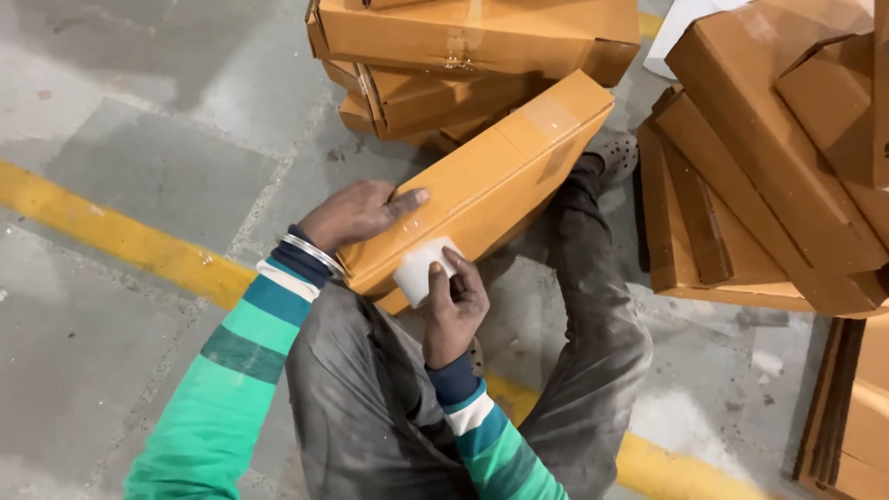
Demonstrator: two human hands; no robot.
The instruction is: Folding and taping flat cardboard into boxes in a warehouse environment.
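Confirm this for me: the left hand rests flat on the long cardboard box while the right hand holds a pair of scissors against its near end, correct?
Not quite. The head view shows the right hand holding a white tape roll, not scissors, against the near end. The left hand does rest flat on the long cardboard box.

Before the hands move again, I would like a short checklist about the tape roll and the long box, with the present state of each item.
1. Left hand lies flat on the long cardboard box, steadying it: ok.
2. Right hand has a grip on the white tape roll: ok.
3. Roll is close to the box's near end: ok.
4. Box rests across the person's lap, its far end tilted up toward the stacked boxes: ok.
5. Free end of the tape found and stuck to the box: cannot tell.
6. Box flaps fully closed at the near end: cannot tell, the hands hide it.
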